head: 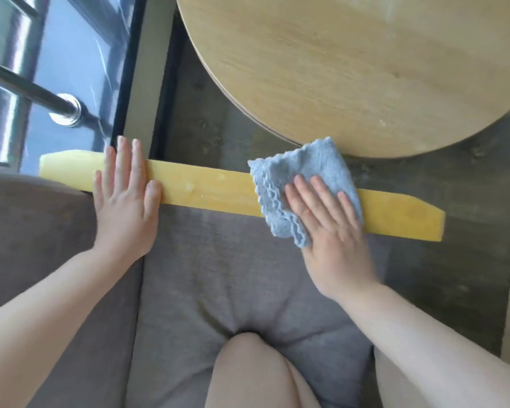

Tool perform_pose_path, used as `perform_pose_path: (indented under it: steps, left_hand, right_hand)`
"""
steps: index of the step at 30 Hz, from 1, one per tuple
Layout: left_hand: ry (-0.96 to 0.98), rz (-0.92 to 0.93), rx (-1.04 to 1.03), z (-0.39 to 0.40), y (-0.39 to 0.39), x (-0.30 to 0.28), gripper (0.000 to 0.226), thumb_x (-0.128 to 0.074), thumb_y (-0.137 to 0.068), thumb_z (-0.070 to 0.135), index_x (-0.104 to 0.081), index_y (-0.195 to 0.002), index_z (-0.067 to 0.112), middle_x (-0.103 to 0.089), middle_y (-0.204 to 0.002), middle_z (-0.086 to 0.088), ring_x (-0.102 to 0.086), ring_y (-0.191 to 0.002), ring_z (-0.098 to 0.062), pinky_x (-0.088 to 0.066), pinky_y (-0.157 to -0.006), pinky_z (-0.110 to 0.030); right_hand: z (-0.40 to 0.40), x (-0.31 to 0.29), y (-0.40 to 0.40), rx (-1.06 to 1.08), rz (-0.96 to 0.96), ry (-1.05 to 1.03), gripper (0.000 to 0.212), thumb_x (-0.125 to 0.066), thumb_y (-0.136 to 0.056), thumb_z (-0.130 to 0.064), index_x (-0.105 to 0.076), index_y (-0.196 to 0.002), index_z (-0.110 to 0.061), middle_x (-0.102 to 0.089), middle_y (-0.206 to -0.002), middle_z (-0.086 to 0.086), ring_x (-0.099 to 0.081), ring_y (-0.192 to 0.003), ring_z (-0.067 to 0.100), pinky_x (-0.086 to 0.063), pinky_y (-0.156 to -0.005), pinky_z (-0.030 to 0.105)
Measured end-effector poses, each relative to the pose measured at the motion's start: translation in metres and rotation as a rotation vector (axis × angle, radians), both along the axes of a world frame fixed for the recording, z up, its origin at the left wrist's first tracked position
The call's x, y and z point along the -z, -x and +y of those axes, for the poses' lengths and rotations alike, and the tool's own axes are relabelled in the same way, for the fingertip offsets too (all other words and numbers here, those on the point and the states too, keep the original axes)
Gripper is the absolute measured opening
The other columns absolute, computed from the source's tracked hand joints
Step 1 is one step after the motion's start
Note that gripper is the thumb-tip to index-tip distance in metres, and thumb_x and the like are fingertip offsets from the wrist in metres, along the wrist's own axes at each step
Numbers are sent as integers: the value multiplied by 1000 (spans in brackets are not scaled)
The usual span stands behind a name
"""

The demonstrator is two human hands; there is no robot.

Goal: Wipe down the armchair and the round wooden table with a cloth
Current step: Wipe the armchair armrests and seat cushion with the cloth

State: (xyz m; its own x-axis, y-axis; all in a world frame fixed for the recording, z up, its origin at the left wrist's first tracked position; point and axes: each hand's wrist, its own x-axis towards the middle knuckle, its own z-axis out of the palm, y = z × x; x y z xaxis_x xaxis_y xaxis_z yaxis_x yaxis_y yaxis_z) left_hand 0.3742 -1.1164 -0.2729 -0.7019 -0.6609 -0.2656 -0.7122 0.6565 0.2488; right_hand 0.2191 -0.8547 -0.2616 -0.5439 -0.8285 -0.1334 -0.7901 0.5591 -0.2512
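Observation:
The armchair has a grey seat cushion (pixel 218 275) and a yellow wooden armrest (pixel 206 189) running across the middle of the view. My right hand (pixel 330 228) lies flat, fingers straight, pressing a folded light-blue cloth (pixel 304 169) onto the armrest's right part. My left hand (pixel 124 195) rests flat on the armrest's left part, fingers straight. The round wooden table (pixel 351 63) fills the upper right, its edge just beyond the cloth.
A glass window with a dark frame (pixel 127 69) and a metal rail (pixel 62 108) outside stands at the upper left. Dark grey carpet (pixel 454 260) lies between chair and table. My knee (pixel 248 366) rests on the seat cushion.

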Motion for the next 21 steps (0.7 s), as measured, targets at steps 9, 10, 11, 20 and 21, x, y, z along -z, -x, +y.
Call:
perform_pose_path:
  steps: [9,10,11,20,21]
  left_hand:
    - [188,-169,472,-54,-32,-16,60,-14,-101,45,-1,-155,20,-7,-162,0,-2,-149,-19,-7,-120,-39]
    - [202,-163,478,-54,-32,-15,60,-13,-101,44,-1,-155,19,-7,-162,-1,-2,-149,-20,-6,-120,-39]
    - [214,-149,484,-54,-31,-12,60,-13,-101,43,-1,-155,18,-6,-162,-2,-1,-149,-20,-5,-120,-39]
    - [179,-10,452,-52,-29,2,60,-13,-102,42,-9,-155,14,-10,-161,-4,-2,-149,-23,-6,-121,-42]
    - [175,-4,453,-52,-30,2,60,-13,-102,42,-10,-155,14,-10,-161,-5,-2,-149,-24,-6,-121,-42]
  right_hand:
    - [-16,-3,-38,-12,-9,-40,69,-40,-85,-22,-25,-152,-20,-21,-159,-3,-16,-147,18,-10,-119,42]
    - [-31,-2,-34,-75,3,-35,70,-39,-84,-23,-25,-152,-21,-21,-159,-4,-16,-147,17,-10,-120,41]
    - [-40,0,-26,-100,24,-34,70,-39,-84,-23,-26,-152,-22,-22,-158,-5,-16,-147,16,-10,-120,40]
    - [-45,1,-48,-64,63,-71,73,-41,-84,-19,-17,-153,-19,-15,-160,-3,-12,-148,19,-9,-120,42]
    - [-51,3,-40,-130,68,-66,74,-41,-84,-18,-18,-153,-20,-16,-160,-3,-12,-148,18,-8,-120,41]
